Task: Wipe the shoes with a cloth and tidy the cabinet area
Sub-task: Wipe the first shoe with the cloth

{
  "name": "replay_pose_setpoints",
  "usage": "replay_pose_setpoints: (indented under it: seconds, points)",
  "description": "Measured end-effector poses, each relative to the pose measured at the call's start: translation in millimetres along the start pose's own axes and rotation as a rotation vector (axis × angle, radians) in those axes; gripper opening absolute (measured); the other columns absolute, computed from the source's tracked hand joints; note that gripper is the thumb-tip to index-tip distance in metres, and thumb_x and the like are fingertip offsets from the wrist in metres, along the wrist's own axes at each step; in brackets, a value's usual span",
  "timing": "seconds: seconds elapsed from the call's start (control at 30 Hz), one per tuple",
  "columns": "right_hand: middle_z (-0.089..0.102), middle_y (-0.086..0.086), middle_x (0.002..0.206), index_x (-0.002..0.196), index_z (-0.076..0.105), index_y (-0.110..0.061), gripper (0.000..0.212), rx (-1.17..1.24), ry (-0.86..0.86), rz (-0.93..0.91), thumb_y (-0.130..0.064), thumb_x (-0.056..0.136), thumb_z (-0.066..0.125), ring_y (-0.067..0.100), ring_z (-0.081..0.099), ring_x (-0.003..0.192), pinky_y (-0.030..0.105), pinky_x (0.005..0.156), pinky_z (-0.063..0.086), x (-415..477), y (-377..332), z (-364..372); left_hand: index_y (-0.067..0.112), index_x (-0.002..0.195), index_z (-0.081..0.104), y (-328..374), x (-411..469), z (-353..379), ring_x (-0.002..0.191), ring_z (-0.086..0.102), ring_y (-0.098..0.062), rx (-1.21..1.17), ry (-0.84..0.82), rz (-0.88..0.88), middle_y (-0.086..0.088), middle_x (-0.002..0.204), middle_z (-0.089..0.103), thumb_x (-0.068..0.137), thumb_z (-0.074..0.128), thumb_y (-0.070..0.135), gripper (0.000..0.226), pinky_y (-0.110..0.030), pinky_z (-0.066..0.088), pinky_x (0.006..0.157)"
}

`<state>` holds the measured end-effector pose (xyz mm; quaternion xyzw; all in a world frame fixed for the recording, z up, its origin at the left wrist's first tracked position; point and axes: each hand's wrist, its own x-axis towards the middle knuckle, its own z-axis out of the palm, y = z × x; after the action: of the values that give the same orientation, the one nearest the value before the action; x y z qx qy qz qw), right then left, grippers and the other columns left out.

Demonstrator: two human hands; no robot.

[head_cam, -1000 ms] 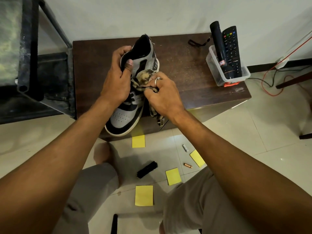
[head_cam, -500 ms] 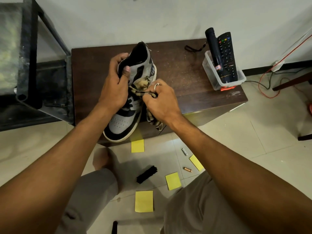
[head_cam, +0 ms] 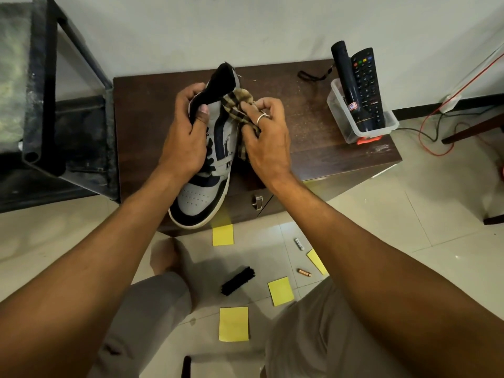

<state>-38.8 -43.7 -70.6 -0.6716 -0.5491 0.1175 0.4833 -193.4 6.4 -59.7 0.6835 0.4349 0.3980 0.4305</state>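
Shoe (head_cam: 203, 170) wiping is in hand: my left hand (head_cam: 185, 137) grips its collar, my right hand (head_cam: 268, 137) pinches the cloth (head_cam: 238, 105) against its side; next I must turn it.

The dark wood cabinet top (head_cam: 152, 110) in front of me looked pretty dusty. A clear plastic tub (head_cam: 351, 132) sat near its right edge on something orange (head_cam: 368, 139), with a black strap (head_cam: 311, 75) lying loose just left of it by the back edge. Down on the tiled floor (head_cam: 409, 214) were four yellow sticky notes (head_cam: 233, 324), a black brush (head_cam: 237, 280) in among them, a white battery (head_cam: 299, 244), a copper one (head_cam: 304, 272), plus red and black cables (head_cam: 433, 132) off to the right.
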Motion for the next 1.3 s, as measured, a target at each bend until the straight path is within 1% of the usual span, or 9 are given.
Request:
replay_pose_setpoints:
  seconds: [0.2, 0.4, 0.67, 0.77, 0.9, 1.0, 1.1, 1.17, 1.3]
  points:
    - [0.053, 0.007, 0.121, 0.122, 0.07, -0.005, 0.029, -0.113, -0.137, -0.203, -0.005, 0.093, 0.066, 0.012, 0.059, 0.099, 0.028, 0.08, 0.059, -4, 0, 0, 0.019, 0.144, 0.038, -3, 3, -1, 0.111, 0.055, 0.013, -0.016, -0.001, 0.015, 0.02, 0.125, 0.052, 0.11, 0.038, 0.027, 0.034, -0.011, 0.045, 0.093]
    - [0.055, 0.003, 0.113, 0.101, 0.07, -0.002, 0.01, -0.068, -0.144, -0.098, -0.007, 0.093, 0.067, 0.008, 0.059, 0.089, 0.029, 0.075, 0.059, -2, -7, 0, 0.02, 0.143, 0.039, -6, 4, -2, 0.112, 0.056, 0.009, -0.032, 0.004, 0.016, 0.02, 0.127, 0.054, 0.11, 0.039, 0.029, 0.035, -0.019, 0.048, 0.096]
    - [0.06, -0.005, 0.097, 0.08, 0.077, -0.005, 0.02, -0.059, -0.295, 0.015, -0.019, 0.082, 0.063, 0.007, 0.058, 0.077, 0.024, 0.071, 0.05, -9, -11, -11, 0.019, 0.142, 0.039, -6, 3, 1, 0.122, 0.055, 0.002, -0.067, 0.009, 0.041, 0.015, 0.132, 0.052, 0.109, 0.042, 0.03, 0.035, -0.025, 0.048, 0.102]
    - [0.059, -0.002, 0.105, 0.094, 0.077, -0.006, 0.014, -0.049, -0.205, 0.011, -0.013, 0.089, 0.066, 0.006, 0.059, 0.078, 0.027, 0.071, 0.054, -6, -7, -10, 0.018, 0.142, 0.039, -7, 4, 0, 0.12, 0.055, 0.005, -0.075, 0.014, 0.039, 0.015, 0.131, 0.052, 0.109, 0.041, 0.028, 0.035, -0.021, 0.046, 0.1]
    - [0.053, -0.003, 0.111, 0.114, 0.072, -0.004, 0.022, 0.022, -0.313, -0.047, -0.005, 0.092, 0.066, 0.006, 0.06, 0.097, 0.028, 0.089, 0.056, -18, -17, -3, 0.018, 0.142, 0.038, -10, 6, -2, 0.121, 0.055, 0.002, -0.087, 0.04, 0.027, 0.01, 0.132, 0.053, 0.109, 0.042, 0.028, 0.035, -0.023, 0.047, 0.102]
    - [0.056, -0.005, 0.105, 0.096, 0.076, -0.006, 0.012, 0.0, -0.395, 0.009, -0.009, 0.088, 0.068, 0.01, 0.061, 0.092, 0.027, 0.083, 0.054, -14, -19, -11, 0.021, 0.142, 0.039, -10, 6, -1, 0.125, 0.055, -0.005, -0.089, 0.025, 0.028, 0.009, 0.134, 0.053, 0.108, 0.042, 0.032, 0.036, -0.031, 0.047, 0.106]
    - [0.062, -0.004, 0.099, 0.079, 0.077, -0.013, 0.013, -0.028, -0.474, 0.029, -0.011, 0.083, 0.065, 0.01, 0.06, 0.083, 0.019, 0.075, 0.048, -6, -20, -21, 0.021, 0.142, 0.039, -9, 5, 0, 0.124, 0.054, 0.0, -0.093, 0.016, 0.025, 0.013, 0.133, 0.052, 0.109, 0.042, 0.029, 0.034, -0.024, 0.046, 0.103]
    - [0.063, -0.001, 0.097, 0.073, 0.072, -0.014, 0.013, 0.016, -0.394, -0.001, -0.011, 0.082, 0.063, 0.009, 0.06, 0.077, 0.021, 0.07, 0.049, -4, -20, -24, 0.02, 0.142, 0.039, -8, 5, 0, 0.123, 0.054, 0.001, -0.116, 0.014, 0.018, 0.012, 0.133, 0.052, 0.109, 0.042, 0.028, 0.034, -0.023, 0.046, 0.103]
    - [0.052, 0.007, 0.112, 0.098, 0.067, -0.003, 0.008, 0.184, -0.113, -0.013, -0.002, 0.094, 0.06, 0.012, 0.055, 0.075, 0.025, 0.062, 0.054, 4, -21, -11, 0.027, 0.141, 0.039, -6, 4, 1, 0.121, 0.052, 0.008, -0.133, 0.007, -0.019, 0.014, 0.136, 0.05, 0.109, 0.041, 0.028, 0.031, -0.014, 0.044, 0.097]
